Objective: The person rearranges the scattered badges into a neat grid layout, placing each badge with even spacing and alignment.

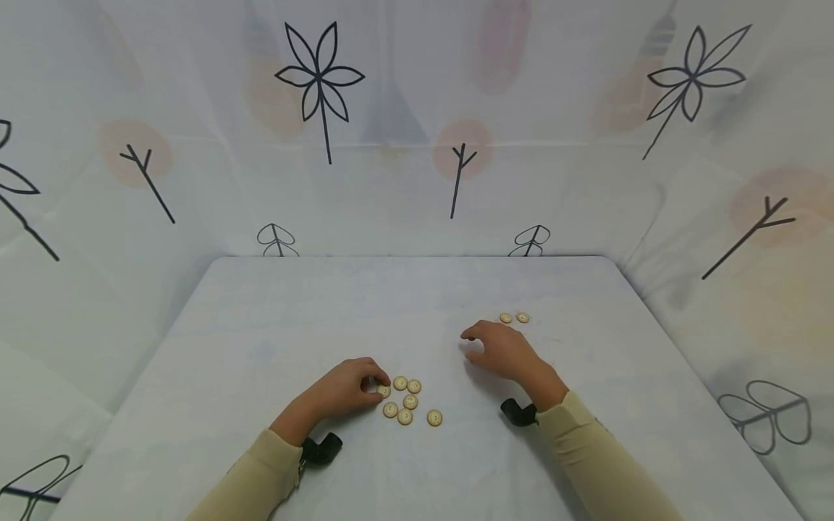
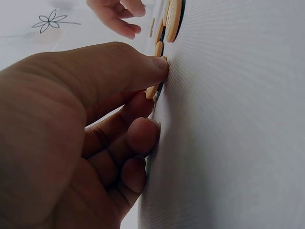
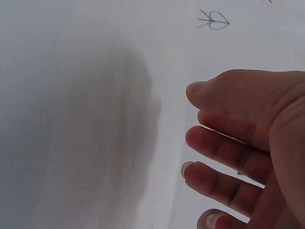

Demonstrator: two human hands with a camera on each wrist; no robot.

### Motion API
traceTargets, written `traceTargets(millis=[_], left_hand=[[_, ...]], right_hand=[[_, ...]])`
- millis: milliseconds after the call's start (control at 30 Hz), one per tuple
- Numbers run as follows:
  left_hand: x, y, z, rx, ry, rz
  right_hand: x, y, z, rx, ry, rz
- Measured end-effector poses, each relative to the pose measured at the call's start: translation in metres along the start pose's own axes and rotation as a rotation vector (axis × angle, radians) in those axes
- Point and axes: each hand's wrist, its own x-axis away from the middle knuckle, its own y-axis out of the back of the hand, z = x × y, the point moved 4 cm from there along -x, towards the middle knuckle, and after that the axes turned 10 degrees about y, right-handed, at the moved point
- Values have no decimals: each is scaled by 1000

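Thumb and forefinger of my left hand (image 1: 343, 388) pinch a round pale-yellow button (image 1: 384, 391) down at the white tabletop. In the left wrist view the button's edge (image 2: 151, 91) shows under the thumb, between it and the fingertips. Just right of this hand lies a loose cluster of matching buttons, including a middle one (image 1: 410, 401); a single button (image 1: 434, 417) sits a bit apart from them. My right hand (image 1: 503, 349) hovers over the cloth with fingers spread and loosely bent, holding nothing. Its shadow falls on the cloth in the right wrist view.
Two more buttons lie side by side beyond the right hand, the nearer-left one (image 1: 505, 318) close to its knuckles. A white cloth covers the table (image 1: 313, 304). Patterned white sheeting (image 1: 391, 195) hangs behind and at both sides. Black wrist mounts (image 1: 517, 412) stick out below both wrists.
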Motion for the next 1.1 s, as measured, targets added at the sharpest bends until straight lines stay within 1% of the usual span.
traceTargets(millis=[333,600,800,967,1100], left_hand=[[0,0,0,5,21,6],[0,1,-2,6,14,6],[0,0,-1,-9,15,-3],[0,0,0,9,4,-7],[0,0,0,14,4,-4]], right_hand=[[4,-5,20,26,51,-2],[7,-13,32,37,101,2],[10,-16,40,9,144,-1],[12,-17,46,-3,171,10],[14,-18,51,5,212,17]])
